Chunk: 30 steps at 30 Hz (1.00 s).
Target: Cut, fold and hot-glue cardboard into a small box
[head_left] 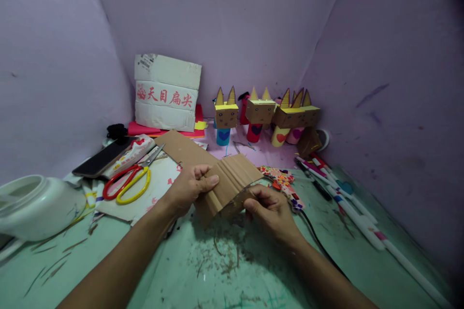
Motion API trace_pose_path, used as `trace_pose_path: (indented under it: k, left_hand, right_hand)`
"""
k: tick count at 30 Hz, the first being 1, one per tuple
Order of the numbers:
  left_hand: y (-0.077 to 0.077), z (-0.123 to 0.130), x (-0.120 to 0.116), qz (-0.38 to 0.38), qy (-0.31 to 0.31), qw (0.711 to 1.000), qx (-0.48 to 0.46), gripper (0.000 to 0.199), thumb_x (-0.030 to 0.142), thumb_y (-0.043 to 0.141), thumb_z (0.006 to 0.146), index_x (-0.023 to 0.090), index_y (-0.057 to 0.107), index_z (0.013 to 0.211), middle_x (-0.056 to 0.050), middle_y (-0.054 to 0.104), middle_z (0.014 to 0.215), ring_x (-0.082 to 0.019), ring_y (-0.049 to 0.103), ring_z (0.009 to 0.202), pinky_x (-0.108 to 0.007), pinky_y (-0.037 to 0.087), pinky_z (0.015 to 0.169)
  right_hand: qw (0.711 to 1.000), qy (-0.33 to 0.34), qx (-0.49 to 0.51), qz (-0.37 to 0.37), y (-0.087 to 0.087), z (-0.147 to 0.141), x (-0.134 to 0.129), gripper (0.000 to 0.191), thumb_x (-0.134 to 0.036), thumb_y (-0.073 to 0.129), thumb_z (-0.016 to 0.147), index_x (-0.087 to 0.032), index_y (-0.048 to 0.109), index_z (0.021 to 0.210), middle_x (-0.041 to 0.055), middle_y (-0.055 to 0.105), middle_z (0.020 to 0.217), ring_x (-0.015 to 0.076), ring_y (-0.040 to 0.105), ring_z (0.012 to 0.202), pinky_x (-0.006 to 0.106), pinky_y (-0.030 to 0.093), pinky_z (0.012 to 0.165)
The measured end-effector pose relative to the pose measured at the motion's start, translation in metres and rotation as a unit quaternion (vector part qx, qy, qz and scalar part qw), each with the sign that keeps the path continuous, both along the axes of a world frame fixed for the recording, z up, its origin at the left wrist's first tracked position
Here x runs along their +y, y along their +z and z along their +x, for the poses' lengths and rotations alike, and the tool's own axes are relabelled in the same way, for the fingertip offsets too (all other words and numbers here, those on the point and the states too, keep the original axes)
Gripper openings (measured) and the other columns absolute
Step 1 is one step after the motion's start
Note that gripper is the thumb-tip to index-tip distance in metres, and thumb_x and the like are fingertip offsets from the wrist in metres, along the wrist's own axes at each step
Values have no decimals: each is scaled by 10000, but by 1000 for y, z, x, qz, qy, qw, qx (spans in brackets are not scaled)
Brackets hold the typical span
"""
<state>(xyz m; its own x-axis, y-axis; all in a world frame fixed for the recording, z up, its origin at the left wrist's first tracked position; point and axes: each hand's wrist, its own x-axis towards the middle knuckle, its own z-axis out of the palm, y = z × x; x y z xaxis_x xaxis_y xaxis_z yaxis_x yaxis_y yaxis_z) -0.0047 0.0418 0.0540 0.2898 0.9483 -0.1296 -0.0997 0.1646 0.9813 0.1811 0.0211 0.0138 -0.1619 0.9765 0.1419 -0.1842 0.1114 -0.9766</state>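
Observation:
A creased piece of brown cardboard (232, 178) is held up over the middle of the green table. My left hand (194, 186) grips its left side, thumb on top and fingers underneath. At the lower right edge my right hand (270, 207) pinches a folded-down part of the same cardboard. Behind it a flat cardboard strip (186, 148) lies slanting to the upper left. Scissors with one red and one yellow handle (136, 183) rest on a white printed sheet (126, 210), left of my left hand. The underside of the held cardboard is mostly hidden.
Several cardboard-headed figures (260, 113) stand at the back. A white printed board (166, 94) leans on the wall. At left are a white pot (43, 210) and a dark phone (103, 157). On the right lie pens (317, 181), white tubes (355, 217) and a black cable (319, 241).

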Motion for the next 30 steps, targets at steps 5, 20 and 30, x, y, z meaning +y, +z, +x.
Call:
trace_pose_path:
  k: [5,20,30]
  left_hand:
    - [1,-2,0,2,0,1000,-1,479,485,858,476,122,704,749,-7,697,612,-120,601,572,-194,476,575]
    - [0,0,-1,-8,-22,1000,-9,479,479,846,502,119,710,787,-32,720,670,-147,638,604,-214,498,596]
    - [1,2,-4,-10,-8,1000,10,462,448,848,493,115,699,778,-26,708,642,-165,637,613,-228,494,583]
  right_hand:
    - [1000,0,1,8,0,0,-1,262,-364,781,619,-165,618,572,-39,553,488,102,543,391,204,449,400]
    - [999,-5,-3,-40,1,-3,-4,250,-366,750,615,-178,586,587,-39,579,425,107,542,364,209,435,406]
    - [997,-47,-8,-64,1,-6,-8,233,-341,725,591,-191,552,545,-42,572,383,116,536,333,215,424,373]
